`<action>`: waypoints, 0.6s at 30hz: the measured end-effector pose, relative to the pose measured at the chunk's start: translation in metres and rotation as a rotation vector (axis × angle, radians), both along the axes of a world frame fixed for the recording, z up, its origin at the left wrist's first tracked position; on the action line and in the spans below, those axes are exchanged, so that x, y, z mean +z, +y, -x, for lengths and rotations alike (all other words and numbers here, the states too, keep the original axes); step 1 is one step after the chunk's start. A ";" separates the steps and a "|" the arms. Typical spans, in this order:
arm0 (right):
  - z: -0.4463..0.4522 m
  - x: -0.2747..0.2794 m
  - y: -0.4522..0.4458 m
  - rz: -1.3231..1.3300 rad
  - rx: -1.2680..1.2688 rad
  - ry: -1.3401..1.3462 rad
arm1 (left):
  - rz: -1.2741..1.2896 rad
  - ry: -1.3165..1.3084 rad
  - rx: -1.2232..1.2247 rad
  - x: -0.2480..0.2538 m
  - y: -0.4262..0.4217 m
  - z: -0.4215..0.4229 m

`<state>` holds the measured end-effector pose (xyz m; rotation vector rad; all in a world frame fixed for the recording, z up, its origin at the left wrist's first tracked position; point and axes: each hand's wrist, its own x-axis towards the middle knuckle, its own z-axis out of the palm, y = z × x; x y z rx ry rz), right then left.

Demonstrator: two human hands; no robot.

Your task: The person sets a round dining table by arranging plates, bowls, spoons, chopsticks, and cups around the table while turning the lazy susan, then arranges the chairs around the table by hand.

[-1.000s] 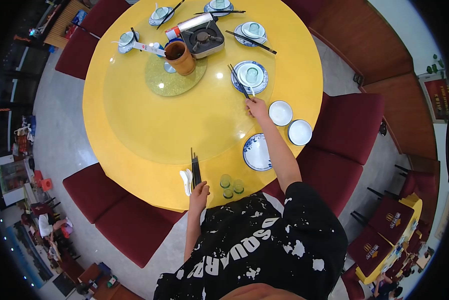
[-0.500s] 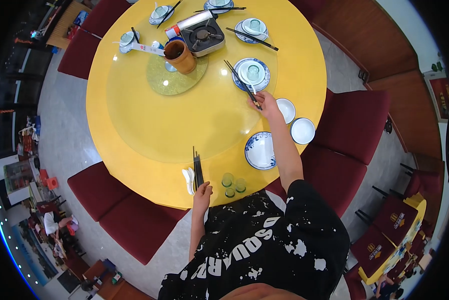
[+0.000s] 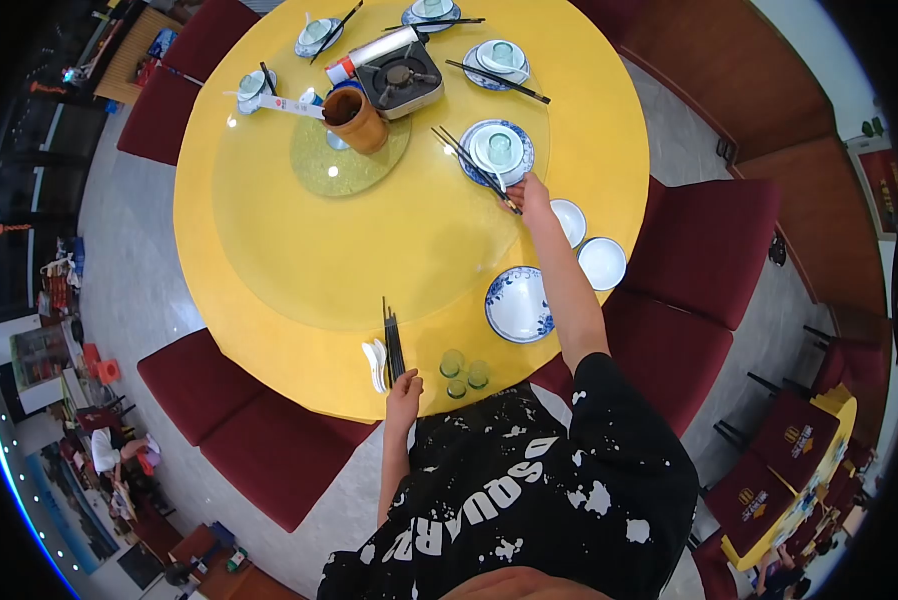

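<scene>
Head: right fingers (image 3: 515,194) around chopsticks (image 3: 483,177)

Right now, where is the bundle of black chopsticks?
Low and left of centre in the head view, the bundle is at the left hand, just right of the white spoons.

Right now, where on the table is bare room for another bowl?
The widest free patch on the yellow table lies between the wooden pot, the white spoons and the patterned plate. Another runs along the right edge, beyond the white bowls. It is crowded around the stove, the right hand and the glasses beside the left hand.
</scene>
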<state>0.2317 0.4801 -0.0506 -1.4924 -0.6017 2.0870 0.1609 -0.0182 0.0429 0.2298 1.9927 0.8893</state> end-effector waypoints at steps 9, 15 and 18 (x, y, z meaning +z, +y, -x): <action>-0.024 0.007 0.005 -0.401 0.214 -0.421 | -0.204 0.074 0.259 -0.004 -0.011 0.010; -0.047 0.130 -0.108 -0.618 -0.009 -0.254 | 0.029 0.639 0.427 0.003 -0.047 0.038; -0.045 0.112 -0.201 -0.653 0.364 -0.154 | 0.215 0.744 0.222 -0.060 -0.093 0.042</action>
